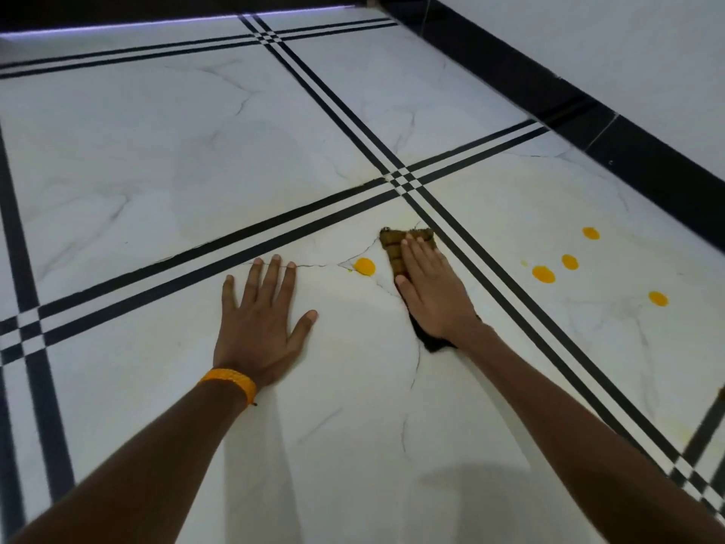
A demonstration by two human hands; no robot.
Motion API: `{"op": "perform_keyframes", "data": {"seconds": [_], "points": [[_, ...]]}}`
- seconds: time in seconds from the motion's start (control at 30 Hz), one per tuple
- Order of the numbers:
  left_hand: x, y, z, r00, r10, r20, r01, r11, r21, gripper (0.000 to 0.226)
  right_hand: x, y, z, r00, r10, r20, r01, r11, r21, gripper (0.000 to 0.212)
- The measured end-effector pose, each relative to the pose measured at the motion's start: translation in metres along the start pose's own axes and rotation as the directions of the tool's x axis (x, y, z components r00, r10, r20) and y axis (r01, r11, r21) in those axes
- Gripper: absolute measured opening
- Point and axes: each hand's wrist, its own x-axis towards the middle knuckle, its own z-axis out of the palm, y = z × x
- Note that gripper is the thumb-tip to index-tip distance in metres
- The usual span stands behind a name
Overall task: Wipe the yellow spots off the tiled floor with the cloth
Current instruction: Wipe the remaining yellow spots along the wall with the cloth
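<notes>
1. Head view: our left hand [259, 327] lies flat on the white, marble-veined tiled floor [157, 151]. Its fingers are straight and spread, the thumb is out to the side, and it holds nothing. A yellow wristband [229, 380] circles that wrist.
2. Our right hand [431, 288] presses palm-down on the cloth [396, 249]. The fingers are straight and close together, not curled round it.
3. The cloth shows brownish past our fingertips, and a dark end pokes out by the wrist. It lies on the floor just left of the double black stripes [490, 276] that run away from us, near where they cross another pair.
4. One yellow spot [364, 266] sits just beside the cloth's left edge without touching it. It is between our two hands and nearer the right one.
5. Four more yellow spots [543, 274] lie on the tile across the stripes, well apart from the cloth.
6. A black skirting [588, 111] runs along the foot of the white wall on our right.
</notes>
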Motion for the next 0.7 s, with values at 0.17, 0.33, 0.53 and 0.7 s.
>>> {"op": "perform_keyframes", "data": {"seconds": [0.17,0.33,0.53,0.7], "points": [[0.001,0.001,0.002,1.0,0.0,0.0,0.001,1.0,0.015,0.079,0.047,0.012,-0.005,0.848,0.509,-0.144,-0.517,0.856,-0.02,0.066],[0.002,-0.001,0.003,1.0,0.004,0.004,-0.004,1.0,0.02,0.079,0.028,-0.071,0.016,0.925,0.359,-0.123,-0.36,0.933,0.018,0.066],[0.001,0.002,0.001,1.0,-0.005,-0.006,0.005,1.0,0.005,0.079,-0.05,-0.004,0.001,0.975,0.201,-0.094,-0.204,0.979,-0.022,0.076],[0.001,0.0,0.001,1.0,-0.009,0.001,0.009,1.0,0.018,0.079,0.044,-0.009,-0.003,0.84,0.521,-0.152,-0.531,0.847,-0.025,0.067]]}}
